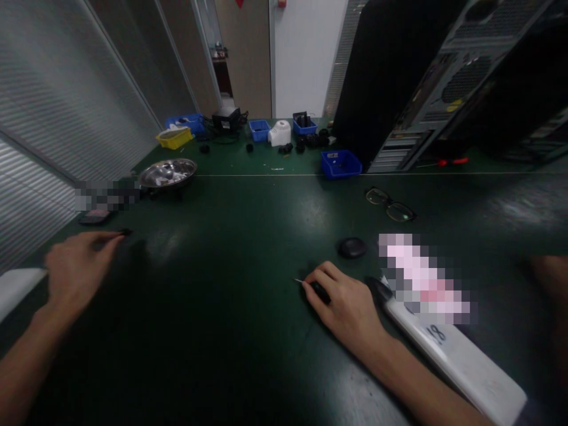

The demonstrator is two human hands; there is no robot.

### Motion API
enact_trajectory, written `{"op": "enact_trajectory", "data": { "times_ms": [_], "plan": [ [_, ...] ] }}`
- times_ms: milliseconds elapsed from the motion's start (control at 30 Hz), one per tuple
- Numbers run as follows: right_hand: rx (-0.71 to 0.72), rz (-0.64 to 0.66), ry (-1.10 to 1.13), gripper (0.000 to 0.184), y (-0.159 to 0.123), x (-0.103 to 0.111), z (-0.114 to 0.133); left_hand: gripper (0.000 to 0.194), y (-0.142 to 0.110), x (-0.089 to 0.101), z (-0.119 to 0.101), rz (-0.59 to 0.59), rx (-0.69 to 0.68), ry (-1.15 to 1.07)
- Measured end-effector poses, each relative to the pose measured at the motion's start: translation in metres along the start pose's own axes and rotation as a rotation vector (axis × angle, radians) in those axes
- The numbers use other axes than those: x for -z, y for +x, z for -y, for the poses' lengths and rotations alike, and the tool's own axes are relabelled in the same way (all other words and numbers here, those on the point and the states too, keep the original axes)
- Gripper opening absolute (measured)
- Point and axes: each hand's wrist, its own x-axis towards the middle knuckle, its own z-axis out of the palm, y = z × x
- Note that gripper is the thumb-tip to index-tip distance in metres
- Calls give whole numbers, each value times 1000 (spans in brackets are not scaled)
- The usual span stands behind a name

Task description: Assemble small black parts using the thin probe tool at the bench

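My right hand (345, 302) rests on the dark green table near the front, its fingers closed round a small dark tool (318, 289) with a thin metal tip pointing left. My left hand (76, 269) reaches out at the left, fingers curled together, with the fingertips at a small black object (125, 232) on the table. Whether it grips that object is unclear. A round black disc (352, 247) lies just beyond my right hand.
A white flat board (461, 361) marked 18 lies to the right of my right wrist. A pair of glasses (390, 205) lies at mid-right and a metal bowl (167, 173) at the left. Blue bins (341, 163), a yellow bin (174, 138) and computer cases (426, 83) stand at the back.
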Motion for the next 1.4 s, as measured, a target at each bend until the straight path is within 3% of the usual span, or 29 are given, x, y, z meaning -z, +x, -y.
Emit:
{"op": "enact_trajectory", "data": {
  "times_ms": [67,133,200,267,333,467,867,1200,1400],
  "plan": [
    [-3,-11,7,18,0,-1,-1,37,-11,-1,-65,105,-234,-212],
    [-9,-30,33,18,1,-2,-2,28,-30,-3,-138,129,-474,-455],
    [-15,-59,77,18,1,-2,-2,17,-50,-7,-203,257,-716,-640],
    [-29,-93,118,18,0,-1,-2,13,-68,-14,-249,331,-867,-771],
    [-39,-108,148,18,0,-1,0,13,-77,-21,-273,376,-912,-852],
    [-22,-110,173,17,1,-2,1,15,-80,-29,-278,412,-871,-910],
    [-36,-30,149,21,2,3,-2,24,-79,-26,-274,463,-817,-921],
    [23,-9,136,21,0,-4,5,26,-83,-28,-274,395,-973,-910],
    [27,-69,190,21,1,-2,3,36,-83,-29,-273,402,-944,-851]
  ]
}}
